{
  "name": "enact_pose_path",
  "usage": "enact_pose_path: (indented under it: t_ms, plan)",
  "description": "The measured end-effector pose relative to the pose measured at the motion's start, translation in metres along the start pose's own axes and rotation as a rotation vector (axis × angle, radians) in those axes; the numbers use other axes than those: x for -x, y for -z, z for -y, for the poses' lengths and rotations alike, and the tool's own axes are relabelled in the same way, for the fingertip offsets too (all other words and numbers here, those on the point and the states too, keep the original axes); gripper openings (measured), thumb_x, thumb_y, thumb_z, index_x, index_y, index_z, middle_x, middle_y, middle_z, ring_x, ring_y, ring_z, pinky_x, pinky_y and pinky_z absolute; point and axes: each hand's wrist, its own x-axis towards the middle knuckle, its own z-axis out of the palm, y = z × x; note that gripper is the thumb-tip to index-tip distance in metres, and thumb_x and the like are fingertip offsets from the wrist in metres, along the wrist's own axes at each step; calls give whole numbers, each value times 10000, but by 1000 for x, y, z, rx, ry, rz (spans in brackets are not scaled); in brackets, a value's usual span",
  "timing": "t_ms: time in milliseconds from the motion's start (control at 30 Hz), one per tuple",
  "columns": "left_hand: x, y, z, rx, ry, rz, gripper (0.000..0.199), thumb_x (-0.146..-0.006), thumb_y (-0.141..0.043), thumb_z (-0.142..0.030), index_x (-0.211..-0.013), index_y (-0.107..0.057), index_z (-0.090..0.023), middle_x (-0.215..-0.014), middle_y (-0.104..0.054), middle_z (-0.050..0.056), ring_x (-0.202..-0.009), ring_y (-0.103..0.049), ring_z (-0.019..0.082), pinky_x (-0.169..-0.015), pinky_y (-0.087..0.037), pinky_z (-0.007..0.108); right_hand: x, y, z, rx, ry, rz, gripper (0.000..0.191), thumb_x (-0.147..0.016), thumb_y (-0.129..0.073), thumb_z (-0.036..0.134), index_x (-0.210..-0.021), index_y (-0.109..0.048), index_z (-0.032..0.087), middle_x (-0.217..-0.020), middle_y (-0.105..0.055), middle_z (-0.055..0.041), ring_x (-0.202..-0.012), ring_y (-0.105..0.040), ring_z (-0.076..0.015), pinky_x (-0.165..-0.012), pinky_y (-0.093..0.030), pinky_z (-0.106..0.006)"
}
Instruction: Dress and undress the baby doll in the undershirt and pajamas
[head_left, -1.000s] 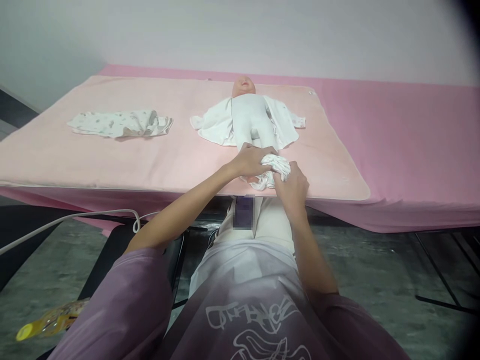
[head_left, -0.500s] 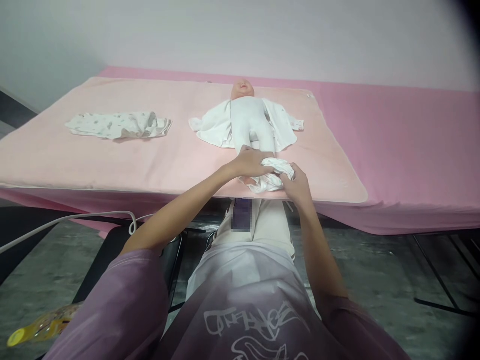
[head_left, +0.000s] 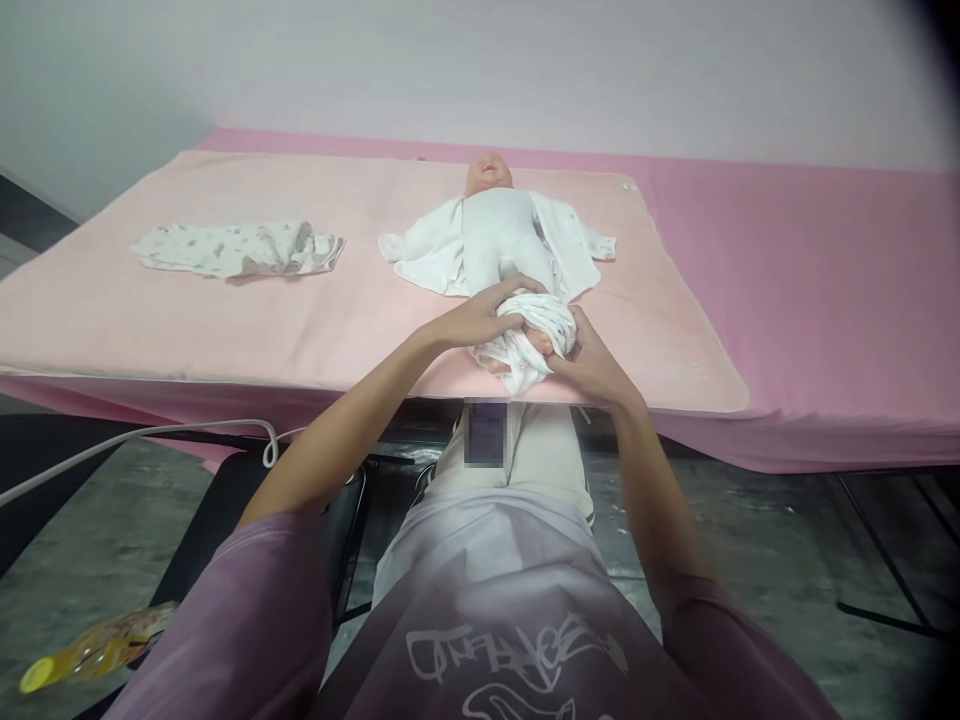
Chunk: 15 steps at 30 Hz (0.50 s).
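A baby doll (head_left: 501, 235) lies on its back, head at the far side and feet towards me. White clothing covers its body, and an open white jacket (head_left: 427, 255) is spread on both sides of it. White printed baby pants (head_left: 553, 312) are bunched about the doll's feet, with a bare foot (head_left: 538, 341) showing through the cloth. My left hand (head_left: 487, 314) grips the bunched pants from the left, over the lower legs. On their right side, my right hand (head_left: 589, 362) pinches the cloth beside the foot.
A folded printed cloth (head_left: 240, 250) lies at the left on the pale pink mat (head_left: 360, 335). Darker pink bedding (head_left: 810, 300) extends right. Below are a black chair (head_left: 217, 560), a white cable (head_left: 187, 426) and a yellow-capped bottle (head_left: 94, 648).
Both hands have moved with the pants slightly up and left, around the doll's foot. The foot on the right now shows through the bunched cloth.
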Motion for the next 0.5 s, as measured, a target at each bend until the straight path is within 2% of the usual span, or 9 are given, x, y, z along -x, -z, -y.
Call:
enact_pose_path:
  t_ms: [100,233,333,433,500]
  plan:
    - [3,1,3,18,-34,1,637,-865,-645,-252,-1498,-577,-272,-1556,-630,115,-1429,-623,309,-1217,-517,450,-6,1,0,79,40,-73,601,-871,-788,430,-1398,-584,224,-1355,-730,-118,-1196,-707,-319,-1038,-595,-472]
    - [6,3,8,14,-12,-50,622,-870,-696,-302,-1475,-558,-248,-1535,-629,131,-1392,-641,309,-1164,-537,424,-24,15,-6,191,111,-172,511,-822,-819,483,-1223,-640,221,-1240,-739,-99,-1134,-686,-315,-1013,-574,-463]
    - [9,8,9,-37,15,-87,584,-893,-707,-363,-1446,-570,-237,-1492,-659,125,-1350,-658,314,-1111,-545,412,-38,33,-8,198,89,-63,484,-806,-836,513,-1154,-662,225,-1174,-752,-82,-1120,-675,-315,-1019,-569,-461]
    - [10,15,7,-123,37,-88,519,-919,-722,-427,-1386,-613,-229,-1387,-719,109,-1255,-689,316,-1052,-543,410,-53,46,0,52,29,99,510,-817,-848,631,-1107,-711,235,-1121,-770,-61,-1116,-701,-325,-1006,-596,-471]
    - [7,20,4,-192,40,-80,482,-919,-752,-468,-1324,-654,-225,-1303,-749,103,-1203,-696,322,-1027,-537,415,-65,48,9,-14,-12,13,518,-873,-789,735,-995,-731,235,-1039,-771,-53,-1068,-722,-321,-951,-621,-466]
